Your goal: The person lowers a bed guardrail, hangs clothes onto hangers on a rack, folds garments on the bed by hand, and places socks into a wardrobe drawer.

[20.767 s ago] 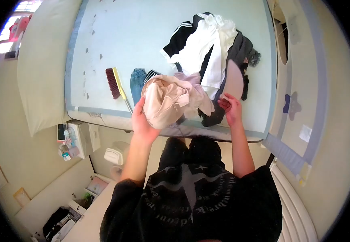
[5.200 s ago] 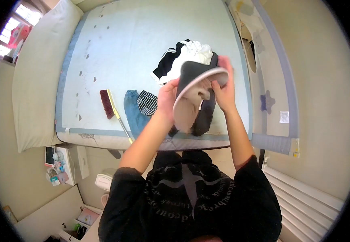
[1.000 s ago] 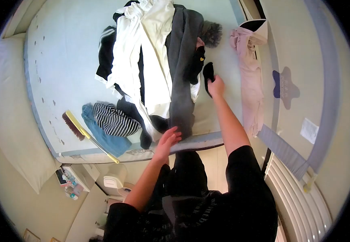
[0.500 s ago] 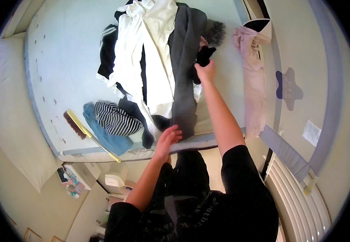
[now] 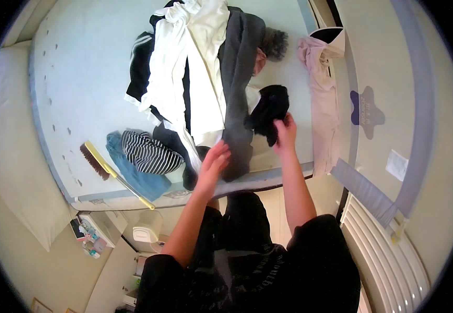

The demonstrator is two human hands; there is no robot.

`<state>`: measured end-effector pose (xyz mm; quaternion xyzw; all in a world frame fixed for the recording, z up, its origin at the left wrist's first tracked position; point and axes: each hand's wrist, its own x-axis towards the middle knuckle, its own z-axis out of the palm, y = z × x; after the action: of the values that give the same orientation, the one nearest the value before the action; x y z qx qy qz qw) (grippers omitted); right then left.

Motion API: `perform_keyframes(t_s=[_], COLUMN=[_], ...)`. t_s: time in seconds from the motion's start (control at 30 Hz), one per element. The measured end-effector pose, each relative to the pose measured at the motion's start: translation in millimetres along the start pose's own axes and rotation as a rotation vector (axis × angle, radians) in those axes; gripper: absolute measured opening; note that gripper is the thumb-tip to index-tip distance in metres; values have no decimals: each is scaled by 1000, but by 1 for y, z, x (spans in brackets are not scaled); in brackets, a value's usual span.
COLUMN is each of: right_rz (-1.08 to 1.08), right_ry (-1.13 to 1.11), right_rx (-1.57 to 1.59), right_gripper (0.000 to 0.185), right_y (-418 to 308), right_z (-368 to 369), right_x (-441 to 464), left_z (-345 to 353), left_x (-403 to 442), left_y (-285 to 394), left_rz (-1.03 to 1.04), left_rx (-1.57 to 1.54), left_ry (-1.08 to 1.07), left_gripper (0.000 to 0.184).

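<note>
Black cloth (image 5: 272, 108) (crumpled) in the right grip (image 5: 286, 133), mostly beyond it.

Black shirt (image 5: 247, 279) is carrying curved grey lettering; folds are breaking it up, only a fragment like "out" is coming through, rest unreadable. Star patch (image 5: 372, 107) on the bed rail (image 5: 425, 94) is showing small lettering, too blurred to read. White label (image 5: 397, 165), same rail: print is coming out illegible.
</note>
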<state>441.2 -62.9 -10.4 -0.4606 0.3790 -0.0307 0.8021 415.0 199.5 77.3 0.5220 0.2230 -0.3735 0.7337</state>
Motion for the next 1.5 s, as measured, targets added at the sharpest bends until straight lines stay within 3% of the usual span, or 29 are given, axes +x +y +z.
perform_keyframes(t_s=[0.1,0.2,0.3,0.33,0.43,0.47,0.57,0.63,0.67,0.77,0.9,0.97,1.07,1.2,1.3,1.4,1.47,1.5], right_rz=[44,-24,-8,-64,-50,26,-88,-137,-166,-543,-673,-752,-163,-155,51,198,219,176], right_ry=[-59,-198,-223,-309,-486,-532,-505,-483,-472,-459,-557,-631,-740,-787,-897,-990,-1065,-1127], right_rx=[-56,-255,-360,-404,-166,-105,-402,-498,-545,-911,-953,-1052,-722,-464,-343,-302,-323,-348], right_gripper=[35,37,49,56,60,61,57,52,50,42,38,37,35,44,46,37,31,31], right_y=[5,30,38,27,13,6,6,-5,-10,-15,-19,-27,-24,15,30,43,60,67], right_z=[20,30,47,59,69,72,84,99,108,128,163,184,213,227,239,257,268,275], right_x=[-41,-59,-73,-87,-103,-107,-120,-134,-141,-159,-200,-226,-268,-310,-349,-400,-434,-451], left_z=[20,39,22,24,28,28,15,8,1,-10,-29,-42,-72,-123,-146,-192,-226,-221], left_x=[21,43,77,67,40,29,7,-1,-10,-42,-85,-112,-146,-216,-291,-351,-398,-430], left_y=[17,29,-4,1,13,18,35,35,35,50,57,59,44,34,43,7,-14,-16], left_rz=[207,202,88,182,251,276,-14,-38,-17,75,302,324,413,619,820,825,930,788], left_rx=[122,178,275,293,264,114,-180,-541,-602,-734,-701,-614,-523,-203,-553,-154,549,451], left_ry=[14,-42,129,147,150,52,35,83,57,41,93,238,409,682,518,775,961,999], left_gripper=[55,62,69,67,60,51,57,45,45,45,44,42,41,37,32,52,59,49])
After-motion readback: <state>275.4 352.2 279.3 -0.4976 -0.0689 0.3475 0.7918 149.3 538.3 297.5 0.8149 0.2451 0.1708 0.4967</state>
